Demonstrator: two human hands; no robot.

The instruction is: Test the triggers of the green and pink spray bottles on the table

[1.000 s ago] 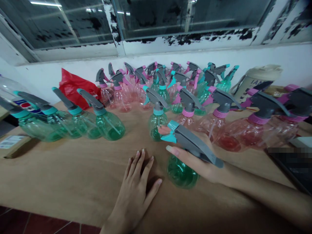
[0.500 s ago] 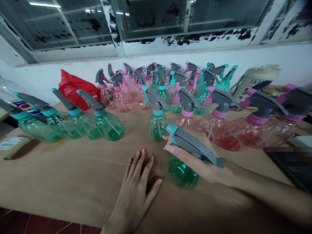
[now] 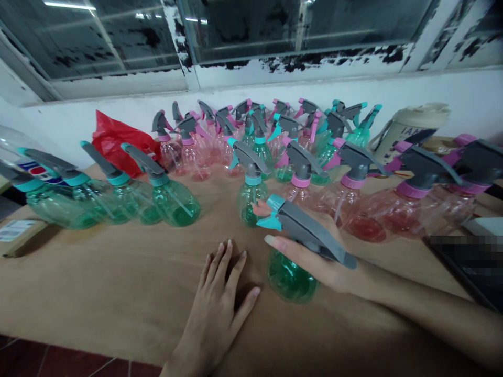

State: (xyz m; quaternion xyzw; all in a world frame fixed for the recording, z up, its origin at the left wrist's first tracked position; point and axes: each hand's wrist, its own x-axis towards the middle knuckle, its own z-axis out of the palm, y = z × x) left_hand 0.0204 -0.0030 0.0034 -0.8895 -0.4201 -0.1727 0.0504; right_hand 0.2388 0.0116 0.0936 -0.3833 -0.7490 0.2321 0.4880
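Observation:
My right hand (image 3: 318, 256) is wrapped round the neck of a green spray bottle (image 3: 293, 277) with a grey and turquoise trigger head. The bottle is at the table's near middle, and its neck is hidden by my fingers. Flat on the brown table (image 3: 118, 283), left of that bottle, lies my left hand (image 3: 216, 301) with its fingers spread, holding nothing. Just beyond my right hand stand another green spray bottle (image 3: 251, 201) and a row of pink spray bottles (image 3: 367, 220).
Several green spray bottles (image 3: 176, 204) line the left side. Many pink and green ones crowd the back by the wall. A red plastic bag (image 3: 121, 144), a beige printed container (image 3: 411, 128), a cardboard box (image 3: 23, 235) and a dark flat device (image 3: 463, 277) are also around.
The fingers of my right hand have loosened off the trigger, which now sticks out toward the left. My left hand stays in place.

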